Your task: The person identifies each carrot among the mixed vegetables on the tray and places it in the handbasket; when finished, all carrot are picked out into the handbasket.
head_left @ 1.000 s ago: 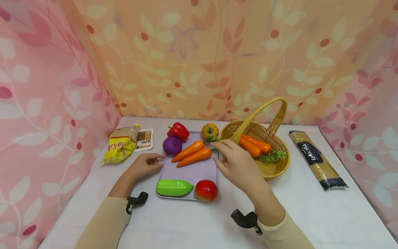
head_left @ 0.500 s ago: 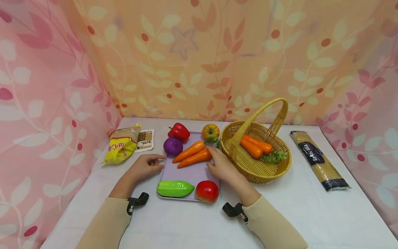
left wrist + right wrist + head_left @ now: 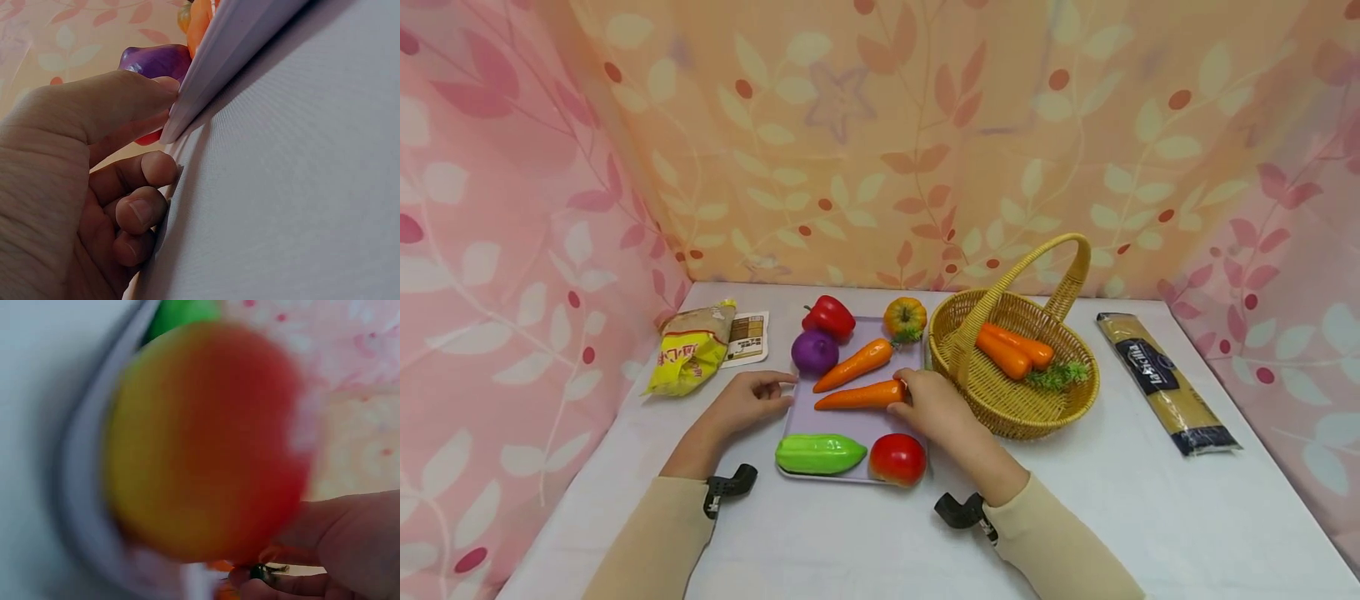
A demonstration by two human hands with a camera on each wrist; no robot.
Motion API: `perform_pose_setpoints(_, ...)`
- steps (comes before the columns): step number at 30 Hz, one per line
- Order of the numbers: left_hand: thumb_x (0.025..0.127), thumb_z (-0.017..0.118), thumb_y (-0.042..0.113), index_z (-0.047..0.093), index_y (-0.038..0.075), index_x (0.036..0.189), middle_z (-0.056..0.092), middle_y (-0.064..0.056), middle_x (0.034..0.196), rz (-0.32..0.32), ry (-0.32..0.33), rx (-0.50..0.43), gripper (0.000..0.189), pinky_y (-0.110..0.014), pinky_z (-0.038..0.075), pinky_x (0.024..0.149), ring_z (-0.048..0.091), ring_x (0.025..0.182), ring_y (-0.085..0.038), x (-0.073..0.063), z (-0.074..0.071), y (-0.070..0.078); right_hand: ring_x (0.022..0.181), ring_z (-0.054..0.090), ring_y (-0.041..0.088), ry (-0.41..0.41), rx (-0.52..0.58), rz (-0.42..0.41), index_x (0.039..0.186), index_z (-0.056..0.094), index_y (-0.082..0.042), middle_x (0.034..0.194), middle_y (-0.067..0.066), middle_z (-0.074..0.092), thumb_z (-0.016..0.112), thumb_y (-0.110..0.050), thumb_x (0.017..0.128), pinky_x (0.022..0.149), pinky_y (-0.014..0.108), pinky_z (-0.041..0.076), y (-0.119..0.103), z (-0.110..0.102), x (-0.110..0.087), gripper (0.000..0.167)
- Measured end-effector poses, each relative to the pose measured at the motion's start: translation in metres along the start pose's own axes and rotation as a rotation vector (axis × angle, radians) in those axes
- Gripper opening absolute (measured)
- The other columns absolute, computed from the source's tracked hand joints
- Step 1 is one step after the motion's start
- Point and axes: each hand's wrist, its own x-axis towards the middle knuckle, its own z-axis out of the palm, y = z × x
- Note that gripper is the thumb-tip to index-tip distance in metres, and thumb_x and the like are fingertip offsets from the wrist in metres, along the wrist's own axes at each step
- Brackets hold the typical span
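Note:
My right hand pinches the top end of the nearer carrot, which lies across the lilac tray. Its dark green stem end shows between the fingers in the right wrist view. A second carrot lies just beyond. At the tray's left edge rests my left hand; its thumb touches the rim in the left wrist view, with the other fingers loosely bent beside it. Around the tray sit a purple onion, a red pepper, a small pumpkin, a green ridged fruit and a red-yellow round fruit.
A wicker basket with a tall handle stands right of the tray, holding two carrots. Farther right lies a pasta pack. A yellow bag and a flat packet lie back left. Patterned cloth walls surround the table.
My right hand has come from beside the basket onto the nearer carrot and drawn it toward me, apart from the other carrot. My left hand has stayed at the tray edge.

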Motion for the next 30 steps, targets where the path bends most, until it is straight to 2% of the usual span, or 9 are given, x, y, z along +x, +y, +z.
perform_pose_setpoints(5,0.092,0.079,0.026,0.075,0.017,0.124,0.060,-0.004,0.082,-0.017,0.001,-0.007,0.034,-0.029,0.042,0.064,0.054,0.077,-0.024,0.000,0.000,0.000,0.083,0.057,0.017,0.066,0.026,-0.041,0.122,0.072,-0.010,0.092,-0.001,0.066,0.083,-0.037,0.087,0.075,0.034,0.050,-0.018,-0.042,-0.024,0.046)
perform_pose_setpoints(9,0.092,0.079,0.027,0.075,0.016,0.124,0.060,-0.004,0.082,-0.012,-0.001,-0.012,0.034,-0.029,0.042,0.064,0.054,0.077,-0.024,0.000,0.000,0.000,0.083,0.057,0.018,0.169,0.073,-0.092,0.124,0.074,-0.011,0.096,-0.002,0.068,0.085,-0.040,0.084,0.075,0.035,0.050,-0.026,-0.085,-0.054,0.051)
perform_pose_setpoints(12,0.092,0.079,0.026,0.075,0.017,0.124,0.060,-0.004,0.082,-0.006,-0.001,-0.010,0.033,-0.029,0.042,0.064,0.054,0.077,-0.024,0.000,0.000,0.000,0.074,0.054,0.015,0.257,0.103,-0.146,0.122,0.075,-0.012,0.094,-0.004,0.068,0.087,-0.038,0.082,0.067,0.031,0.048,-0.025,-0.114,-0.081,0.049)
perform_pose_setpoints(16,0.092,0.079,0.025,0.075,0.017,0.123,0.060,-0.004,0.082,-0.002,0.001,-0.008,0.032,-0.029,0.042,0.063,0.054,0.076,-0.024,0.000,0.000,-0.001,0.060,0.045,0.010,0.387,0.139,-0.243,0.119,0.077,-0.012,0.088,-0.007,0.065,0.092,-0.024,0.078,0.054,0.024,0.038,-0.016,-0.145,-0.114,0.045)
perform_pose_setpoints(22,0.092,0.079,0.026,0.075,0.018,0.123,0.060,-0.004,0.082,-0.007,0.001,-0.004,0.032,-0.029,0.042,0.064,0.054,0.076,-0.024,0.000,0.000,-0.001,0.060,0.042,0.005,0.599,0.228,-0.341,0.113,0.078,-0.003,0.078,-0.004,0.057,0.093,0.005,0.064,0.051,0.021,0.033,0.011,-0.174,-0.156,0.052)
perform_pose_setpoints(24,0.092,0.079,0.026,0.075,0.018,0.123,0.060,-0.004,0.082,-0.009,0.001,-0.005,0.032,-0.029,0.042,0.064,0.054,0.076,-0.024,0.000,0.000,0.000,0.059,0.042,0.005,0.641,0.272,-0.320,0.114,0.076,0.002,0.079,-0.003,0.059,0.090,0.013,0.064,0.050,0.021,0.034,0.022,-0.181,-0.168,0.053)
perform_pose_setpoints(25,0.092,0.079,0.025,0.075,0.018,0.123,0.060,-0.004,0.082,-0.009,0.001,-0.004,0.032,-0.029,0.042,0.064,0.054,0.076,-0.024,0.000,0.000,0.000,0.059,0.043,0.005,0.660,0.283,-0.273,0.114,0.076,0.002,0.079,-0.004,0.061,0.088,0.014,0.066,0.049,0.021,0.034,0.027,-0.185,-0.174,0.051)
perform_pose_setpoints(27,0.092,0.079,0.025,0.075,0.017,0.123,0.060,-0.004,0.082,-0.007,0.002,-0.003,0.032,-0.029,0.042,0.064,0.053,0.076,-0.024,0.000,0.000,0.000,0.059,0.043,0.005,0.704,0.289,-0.152,0.117,0.075,0.002,0.079,-0.007,0.062,0.086,0.014,0.071,0.048,0.021,0.033,0.038,-0.193,-0.183,0.049)
perform_pose_setpoints(30,0.092,0.079,0.024,0.076,0.017,0.123,0.060,-0.004,0.081,-0.006,0.004,-0.005,0.032,-0.028,0.042,0.063,0.054,0.075,-0.023,0.000,0.001,0.000,0.059,0.041,0.007,0.718,0.280,0.104,0.126,0.073,-0.003,0.072,-0.009,0.058,0.083,0.000,0.084,0.046,0.024,0.031,0.059,-0.203,-0.190,0.043)
